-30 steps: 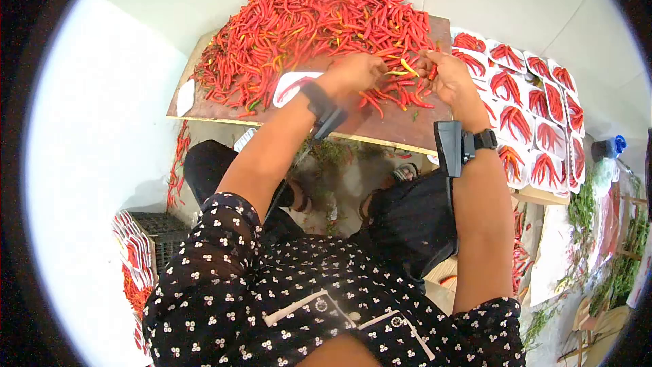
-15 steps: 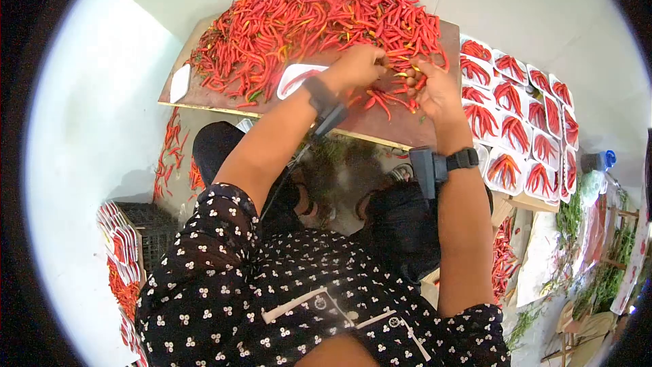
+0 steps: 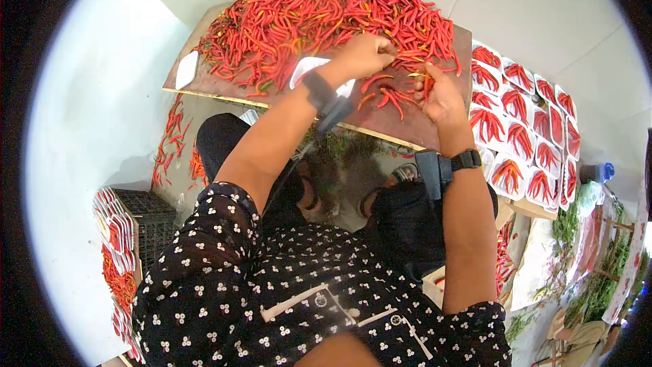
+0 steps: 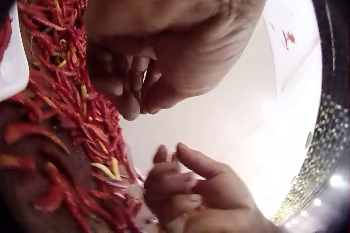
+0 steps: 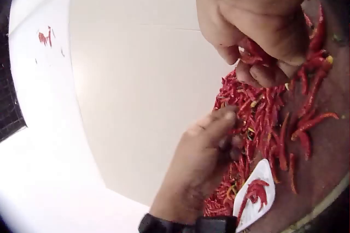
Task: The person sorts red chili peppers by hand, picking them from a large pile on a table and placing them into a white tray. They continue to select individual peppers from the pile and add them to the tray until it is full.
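Observation:
My left hand [image 3: 363,56] is over the front of a big heap of red chili peppers [image 3: 326,7], its fingers curled and thumb near the fingertips; no pepper shows in its grip. In my right hand [image 3: 443,98], to its right, curled fingers hold red chili peppers [image 5: 255,51], seen best in the right wrist view. A few loose chili peppers [image 3: 390,98] lie on the brown board [image 3: 421,126] between and below the hands. Partly hidden by the left forearm, a white foam tray [image 3: 303,66] sits on the board; red peppers lie in it in the right wrist view.
To the right stand many white trays of red peppers [image 3: 509,175] in rows. An upturned-looking white tray [image 3: 187,70] lies at the board's left edge. A black crate [image 3: 146,221] and stacked trays [image 3: 112,224] are at lower left. Walls rise behind the board.
The left hand has shifted slightly up and right over the heap. The right hand has moved a little down, and the pale yellow pepper between the hands is now less visible. The head view has shifted.

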Tool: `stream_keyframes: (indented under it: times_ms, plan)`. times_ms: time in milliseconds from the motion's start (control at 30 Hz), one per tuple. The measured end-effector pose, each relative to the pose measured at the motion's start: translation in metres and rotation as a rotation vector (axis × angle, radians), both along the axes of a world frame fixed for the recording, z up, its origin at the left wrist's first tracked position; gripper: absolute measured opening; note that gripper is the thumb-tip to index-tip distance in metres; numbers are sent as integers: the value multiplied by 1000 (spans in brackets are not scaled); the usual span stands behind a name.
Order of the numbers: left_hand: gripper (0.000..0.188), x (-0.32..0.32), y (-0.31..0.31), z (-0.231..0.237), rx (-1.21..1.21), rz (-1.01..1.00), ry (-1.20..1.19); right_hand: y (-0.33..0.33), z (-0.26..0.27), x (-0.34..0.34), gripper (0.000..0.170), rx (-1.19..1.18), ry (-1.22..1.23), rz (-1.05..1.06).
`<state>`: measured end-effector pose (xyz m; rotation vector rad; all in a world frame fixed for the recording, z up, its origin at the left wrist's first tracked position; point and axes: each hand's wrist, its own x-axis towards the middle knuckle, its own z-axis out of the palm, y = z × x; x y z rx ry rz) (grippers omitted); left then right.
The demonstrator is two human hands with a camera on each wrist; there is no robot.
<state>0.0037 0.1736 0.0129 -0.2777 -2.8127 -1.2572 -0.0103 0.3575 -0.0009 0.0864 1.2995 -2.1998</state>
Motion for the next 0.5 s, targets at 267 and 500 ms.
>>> stream_keyframes:
  times_ms: [267, 500]
  plan:
    - [17, 27, 6, -48, -709, -1, -69, 17, 4, 5, 14, -3, 8, -86]
    - [18, 28, 12, -34, -657, 33, -21, 13, -9, 12, 14, 43, 15, -98]
